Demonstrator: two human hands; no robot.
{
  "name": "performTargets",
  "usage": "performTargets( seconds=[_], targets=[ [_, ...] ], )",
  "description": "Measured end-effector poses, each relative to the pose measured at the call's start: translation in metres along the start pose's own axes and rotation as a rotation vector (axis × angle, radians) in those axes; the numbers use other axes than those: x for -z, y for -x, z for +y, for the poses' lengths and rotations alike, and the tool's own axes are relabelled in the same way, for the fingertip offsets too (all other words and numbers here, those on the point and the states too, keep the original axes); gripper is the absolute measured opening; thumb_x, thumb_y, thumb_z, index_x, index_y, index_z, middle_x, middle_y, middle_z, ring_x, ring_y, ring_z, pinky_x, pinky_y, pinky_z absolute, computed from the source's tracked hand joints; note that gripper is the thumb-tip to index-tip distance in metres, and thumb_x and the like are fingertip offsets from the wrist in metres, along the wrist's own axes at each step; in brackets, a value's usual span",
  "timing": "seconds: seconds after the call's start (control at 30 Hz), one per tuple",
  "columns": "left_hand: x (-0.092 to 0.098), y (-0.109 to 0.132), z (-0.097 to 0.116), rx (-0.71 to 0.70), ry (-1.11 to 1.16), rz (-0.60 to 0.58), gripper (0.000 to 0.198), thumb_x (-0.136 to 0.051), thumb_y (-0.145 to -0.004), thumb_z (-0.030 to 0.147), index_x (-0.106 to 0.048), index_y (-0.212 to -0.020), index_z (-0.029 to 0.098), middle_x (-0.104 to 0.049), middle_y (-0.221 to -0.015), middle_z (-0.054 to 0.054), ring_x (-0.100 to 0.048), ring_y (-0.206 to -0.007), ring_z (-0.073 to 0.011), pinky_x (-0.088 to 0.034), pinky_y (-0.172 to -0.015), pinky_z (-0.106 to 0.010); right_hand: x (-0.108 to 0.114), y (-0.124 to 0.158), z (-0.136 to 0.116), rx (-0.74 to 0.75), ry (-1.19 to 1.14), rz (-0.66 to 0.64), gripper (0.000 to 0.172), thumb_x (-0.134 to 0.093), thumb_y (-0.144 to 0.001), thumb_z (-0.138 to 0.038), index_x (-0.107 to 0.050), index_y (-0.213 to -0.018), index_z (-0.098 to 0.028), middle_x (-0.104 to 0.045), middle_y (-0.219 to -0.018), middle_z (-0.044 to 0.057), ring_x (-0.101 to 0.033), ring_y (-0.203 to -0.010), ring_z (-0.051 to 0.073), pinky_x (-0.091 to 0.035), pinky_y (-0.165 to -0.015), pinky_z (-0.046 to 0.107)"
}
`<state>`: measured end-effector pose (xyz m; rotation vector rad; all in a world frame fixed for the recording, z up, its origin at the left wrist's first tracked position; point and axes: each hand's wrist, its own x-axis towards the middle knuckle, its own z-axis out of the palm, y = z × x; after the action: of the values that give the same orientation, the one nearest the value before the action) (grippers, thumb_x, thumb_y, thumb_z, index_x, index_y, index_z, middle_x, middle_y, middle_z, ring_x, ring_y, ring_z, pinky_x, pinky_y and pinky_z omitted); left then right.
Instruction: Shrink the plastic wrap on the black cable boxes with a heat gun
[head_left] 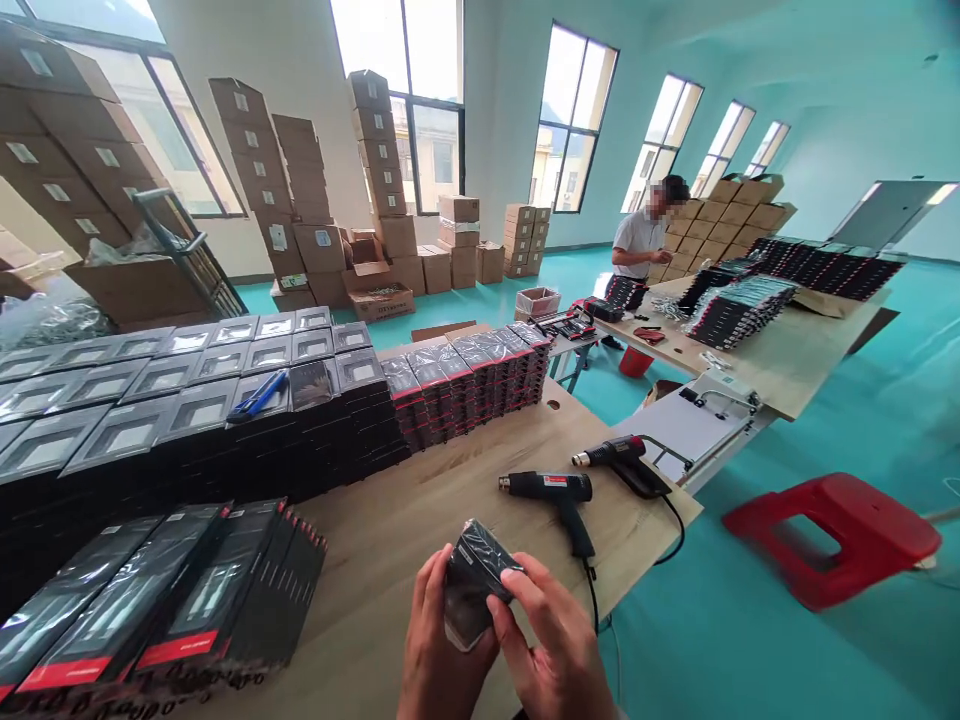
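Observation:
My left hand (437, 650) and my right hand (559, 652) both grip a small black box wrapped in clear film (472, 580), held just above the near edge of the wooden table (390, 530). The left hand holds its left side, the right thumb presses on its lower right. Two black heat guns lie on the table beyond it, one (555, 492) close to my hands, the other (619, 462) near the table's right edge.
Stacks of black boxes (187, 410) fill the table's left and back, with a blue cutter (259, 395) on top. A red stool (832, 535) stands right on the teal floor. A person (641, 245) works at a farther table (780, 360). Cardboard cartons (300, 200) line the windows.

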<state>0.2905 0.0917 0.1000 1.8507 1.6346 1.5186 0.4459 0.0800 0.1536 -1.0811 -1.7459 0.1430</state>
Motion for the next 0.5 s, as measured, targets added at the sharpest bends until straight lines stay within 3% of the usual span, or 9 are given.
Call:
performTargets(
  seconds=[0.1, 0.2, 0.27, 0.37, 0.43, 0.5],
  targets=[
    [-0.022, 0.006, -0.001, 0.131, 0.114, -0.035, 0.068, -0.076, -0.087, 0.037, -0.051, -0.15, 0.028, -0.062, -0.144, -0.015, -0.064, -0.131, -0.0345, -0.056, -0.108, -0.053, 0.008, 0.01, 0.025, -0.037, -0.088, -0.047, 0.037, -0.068, -0.103, -0.031, -0.061, -0.139, -0.027, -0.071, -0.139, 0.011, -0.075, -0.117, 0.027, -0.069, -0.09, 0.043],
    [-0.04, 0.013, -0.002, 0.34, 0.305, -0.1, 0.078, -0.082, -0.082, 0.041, -0.046, -0.15, 0.028, -0.059, -0.148, -0.016, -0.066, -0.128, -0.0337, -0.055, -0.108, -0.053, 0.015, 0.023, 0.083, -0.315, -0.148, -0.051, 0.061, -0.052, -0.106, -0.062, -0.044, -0.153, -0.024, -0.066, -0.143, 0.015, -0.074, -0.112, 0.028, -0.069, -0.084, 0.046],
    [-0.048, 0.017, 0.001, 0.457, 0.41, -0.085, 0.078, -0.081, -0.082, 0.044, -0.044, -0.149, 0.03, -0.059, -0.148, -0.015, -0.065, -0.129, -0.0311, -0.053, -0.11, -0.05, 0.019, 0.031, 0.139, -0.618, -0.046, -0.081, 0.047, -0.054, -0.108, -0.051, -0.053, -0.145, -0.023, -0.068, -0.136, 0.012, -0.073, -0.11, 0.028, -0.066, -0.088, 0.05],
    [-0.054, 0.019, 0.01, 0.545, 0.491, -0.011, 0.073, -0.082, -0.081, 0.05, -0.049, -0.143, 0.03, -0.062, -0.145, -0.013, -0.06, -0.134, -0.03, -0.047, -0.115, -0.048, 0.016, 0.04, 0.22, -0.943, 0.145, -0.245, 0.042, -0.072, -0.1, -0.044, -0.063, -0.135, -0.022, -0.066, -0.14, 0.011, -0.067, -0.121, 0.032, -0.058, -0.102, 0.059],
    [-0.052, 0.018, 0.017, 0.601, 0.537, 0.019, 0.072, -0.083, -0.078, 0.055, -0.054, -0.139, 0.029, -0.063, -0.143, -0.013, -0.06, -0.135, -0.0309, -0.049, -0.113, -0.046, 0.005, 0.043, 0.256, -1.073, 0.21, -0.385, 0.038, -0.075, -0.098, -0.039, -0.066, -0.13, -0.021, -0.067, -0.138, 0.01, -0.067, -0.121, 0.031, -0.057, -0.103, 0.058],
    [-0.046, 0.016, 0.02, 0.655, 0.56, 0.055, 0.074, -0.084, -0.076, 0.058, -0.055, -0.138, 0.028, -0.064, -0.142, -0.014, -0.061, -0.132, -0.0322, -0.052, -0.109, -0.046, -0.01, 0.042, 0.275, -1.154, 0.252, -0.492, 0.036, -0.075, -0.098, -0.038, -0.067, -0.128, -0.021, -0.069, -0.135, 0.009, -0.068, -0.117, 0.03, -0.059, -0.1, 0.056]
  ],
)
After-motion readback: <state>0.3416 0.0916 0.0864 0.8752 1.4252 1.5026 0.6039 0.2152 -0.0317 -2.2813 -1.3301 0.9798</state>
